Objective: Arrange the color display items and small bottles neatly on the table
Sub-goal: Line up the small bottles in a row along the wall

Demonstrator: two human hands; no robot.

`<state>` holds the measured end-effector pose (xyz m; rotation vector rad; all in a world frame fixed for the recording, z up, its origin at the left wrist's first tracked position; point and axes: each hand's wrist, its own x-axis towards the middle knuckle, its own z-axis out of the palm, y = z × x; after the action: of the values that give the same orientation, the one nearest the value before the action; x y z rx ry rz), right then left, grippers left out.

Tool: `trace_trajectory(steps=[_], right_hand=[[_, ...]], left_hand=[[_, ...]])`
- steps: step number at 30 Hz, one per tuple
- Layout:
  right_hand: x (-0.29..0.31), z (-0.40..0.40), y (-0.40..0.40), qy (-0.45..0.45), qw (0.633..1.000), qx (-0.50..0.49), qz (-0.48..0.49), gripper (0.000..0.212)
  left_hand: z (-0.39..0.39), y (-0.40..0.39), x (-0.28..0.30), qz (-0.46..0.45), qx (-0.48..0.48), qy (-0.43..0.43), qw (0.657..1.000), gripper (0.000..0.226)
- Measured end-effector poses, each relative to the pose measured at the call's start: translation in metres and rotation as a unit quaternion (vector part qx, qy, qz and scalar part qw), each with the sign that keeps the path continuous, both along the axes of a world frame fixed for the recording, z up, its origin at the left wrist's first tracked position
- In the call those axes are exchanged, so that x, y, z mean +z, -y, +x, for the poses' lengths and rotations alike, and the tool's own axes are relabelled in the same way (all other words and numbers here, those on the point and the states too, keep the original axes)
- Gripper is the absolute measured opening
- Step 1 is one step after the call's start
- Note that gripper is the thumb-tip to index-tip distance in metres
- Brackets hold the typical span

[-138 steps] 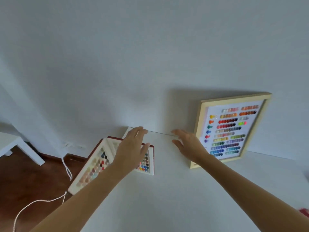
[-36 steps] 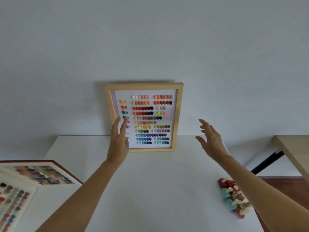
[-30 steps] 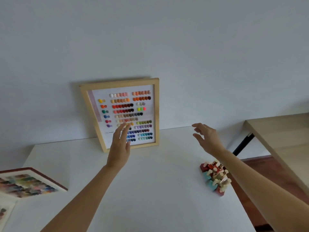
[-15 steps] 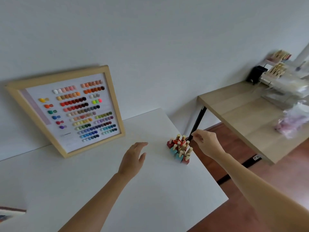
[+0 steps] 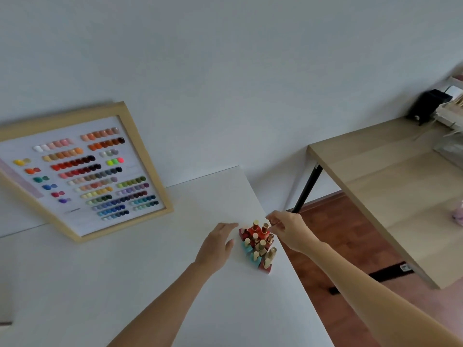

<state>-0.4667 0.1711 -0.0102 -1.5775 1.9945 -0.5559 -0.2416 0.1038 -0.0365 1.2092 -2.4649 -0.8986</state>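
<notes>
— Counting bottles (image 5: 258, 242): abt ten, one cluster near white table's (image 5: 150, 284) right edge?
— Yes. One framed chart (image 5: 85, 171) leans on wall. Left hand (image 5: 216, 244) flat, fingers spread beside them; right hand (image 5: 292, 230) pinched narrow over cluster, holding unclear.

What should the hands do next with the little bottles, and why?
Probably close both hands around the cluster of small bottles and slide it inward. It sits near the white table's right edge, with the left hand and right hand open on either side.
</notes>
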Motion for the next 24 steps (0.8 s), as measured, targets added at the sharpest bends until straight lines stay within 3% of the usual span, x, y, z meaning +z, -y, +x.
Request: trace_trajectory(steps=[7, 14, 24], right_hand=[[-0.018, -0.011, 0.036, -0.046, 0.988, 0.121, 0.088, 0.040], [-0.028, -0.001, 0.052, -0.082, 0.981, 0.160, 0.075, 0.028], [-0.035, -0.007, 0.071, -0.086, 0.982, 0.161, 0.053, 0.019]], left_hand=[[-0.048, 0.008, -0.011, 0.028, 0.075, 0.027, 0.996, 0.034], [-0.060, 0.011, -0.016, 0.038, 0.133, 0.026, 0.990, 0.020], [-0.046, 0.047, -0.011, 0.012, 0.087, 0.038, 0.995, 0.016]])
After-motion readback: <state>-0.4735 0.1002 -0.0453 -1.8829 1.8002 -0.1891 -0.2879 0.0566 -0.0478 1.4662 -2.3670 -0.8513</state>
